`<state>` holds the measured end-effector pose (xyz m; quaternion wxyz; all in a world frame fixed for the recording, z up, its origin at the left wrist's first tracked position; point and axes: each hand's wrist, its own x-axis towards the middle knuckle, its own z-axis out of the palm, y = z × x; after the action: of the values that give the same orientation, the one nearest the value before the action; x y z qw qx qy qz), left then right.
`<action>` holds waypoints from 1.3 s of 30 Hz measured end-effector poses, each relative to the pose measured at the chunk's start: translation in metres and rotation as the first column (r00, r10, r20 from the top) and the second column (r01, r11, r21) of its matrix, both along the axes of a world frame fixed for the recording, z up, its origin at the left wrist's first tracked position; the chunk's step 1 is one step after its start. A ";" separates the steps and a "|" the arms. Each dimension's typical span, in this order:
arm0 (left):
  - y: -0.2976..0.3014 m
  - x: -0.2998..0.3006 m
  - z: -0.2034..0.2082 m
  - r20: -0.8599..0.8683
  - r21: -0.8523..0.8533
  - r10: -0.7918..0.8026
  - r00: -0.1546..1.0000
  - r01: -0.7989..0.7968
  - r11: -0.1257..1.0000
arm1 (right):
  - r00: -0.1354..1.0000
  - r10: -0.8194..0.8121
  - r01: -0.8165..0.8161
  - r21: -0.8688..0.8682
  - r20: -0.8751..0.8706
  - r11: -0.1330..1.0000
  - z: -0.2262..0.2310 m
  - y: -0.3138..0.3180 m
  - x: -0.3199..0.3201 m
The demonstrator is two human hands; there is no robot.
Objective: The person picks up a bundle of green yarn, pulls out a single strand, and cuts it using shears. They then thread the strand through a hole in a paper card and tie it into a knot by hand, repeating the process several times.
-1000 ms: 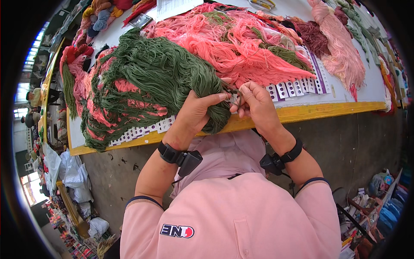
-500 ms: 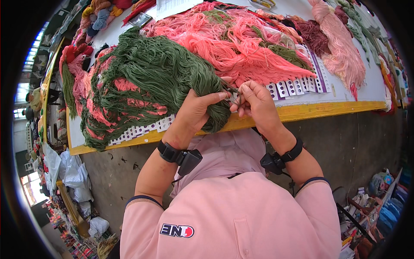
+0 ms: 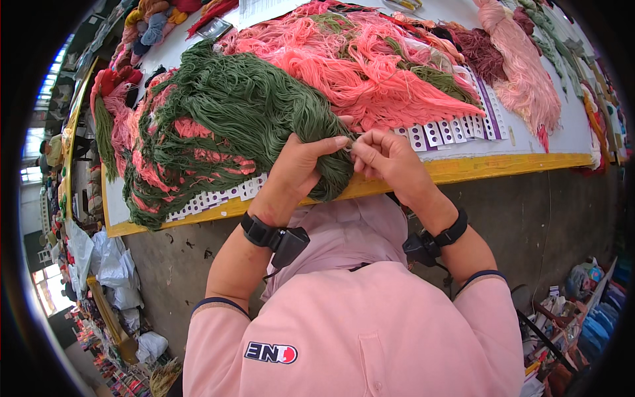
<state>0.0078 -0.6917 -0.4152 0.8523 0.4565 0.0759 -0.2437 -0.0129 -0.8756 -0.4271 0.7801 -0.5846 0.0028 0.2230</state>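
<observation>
A big bundle of dark green yarn (image 3: 245, 99) is draped over the left part of the table, hanging past its front edge. My left hand (image 3: 297, 165) is closed around the bundle's right end, its thumb stretched along the top toward the right. Close by the left thumb tip, my right hand (image 3: 390, 159) pinches with thumb and forefinger. A small pale bit shows between the two hands, probably a card end or strand, too small to make out. Coral pink yarn (image 3: 317, 73) lies behind and under the green, fastened along white cards with punched holes (image 3: 432, 135).
The white table has a yellow front edge (image 3: 476, 169). A pale pink skein (image 3: 519, 66) and maroon yarn (image 3: 479, 54) lie at the right. Small multicoloured skeins (image 3: 155, 28) and a dark flat object (image 3: 215, 29) sit at the back left. Plastic bags (image 3: 112, 261) stand on the left.
My right hand has shifted slightly left and its fingers have closed in toward the left thumb. The left hand keeps its grip on the green yarn.
</observation>
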 end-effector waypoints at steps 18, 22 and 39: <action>0.004 0.001 0.001 0.060 0.005 -0.053 0.997 0.052 0.999 | 0.990 -0.052 0.052 0.002 0.130 0.999 -0.001 0.008 0.003; 0.011 0.002 -0.001 0.137 0.071 -0.078 0.988 0.069 0.995 | 0.983 -0.158 0.169 0.130 -0.092 0.977 0.008 0.006 0.002; 0.361 0.125 0.061 0.232 -0.361 0.750 0.620 -0.661 0.658 | 0.546 -0.833 0.635 0.693 -0.089 0.342 0.042 -0.355 -0.003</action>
<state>0.1325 -0.3309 -0.3545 0.9257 0.3185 0.0622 0.1944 -0.0155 -1.2301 -0.3852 0.9354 -0.2295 0.0798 -0.2568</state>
